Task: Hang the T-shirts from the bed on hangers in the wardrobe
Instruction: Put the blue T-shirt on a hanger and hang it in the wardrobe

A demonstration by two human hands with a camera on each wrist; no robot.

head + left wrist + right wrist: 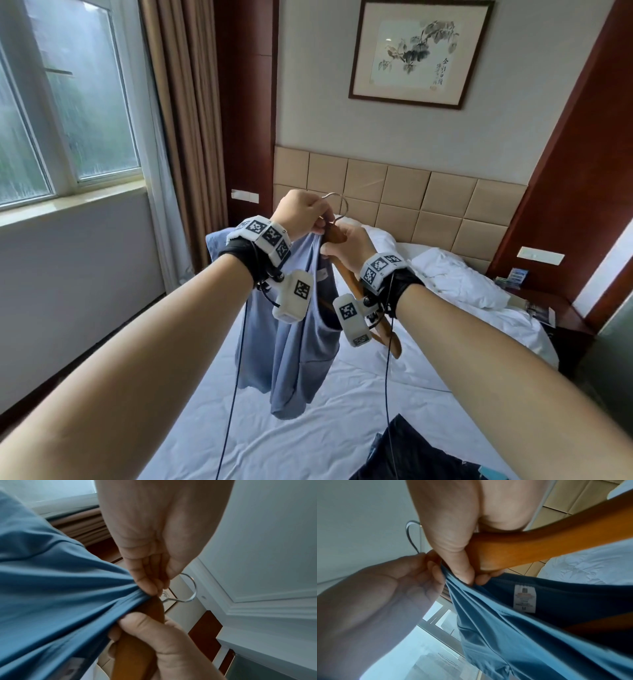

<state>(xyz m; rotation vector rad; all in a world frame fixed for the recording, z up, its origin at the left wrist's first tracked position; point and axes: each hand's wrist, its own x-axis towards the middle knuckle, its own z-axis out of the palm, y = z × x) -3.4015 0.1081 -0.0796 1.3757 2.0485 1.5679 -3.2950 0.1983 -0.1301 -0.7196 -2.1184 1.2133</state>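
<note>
A blue T-shirt hangs in the air over the bed, partly threaded onto a wooden hanger with a metal hook. My left hand pinches the shirt's collar right below the hook; the pinch is plain in the left wrist view. My right hand grips the hanger's arm, with its thumb pressing the collar against the wood. The hanger's lower end sticks out beside the shirt. A dark garment lies on the bed near me.
A crumpled white duvet is bunched by the padded headboard. A nightstand with small items stands at the right. The window and curtains are at the left. Cables dangle from both wrists.
</note>
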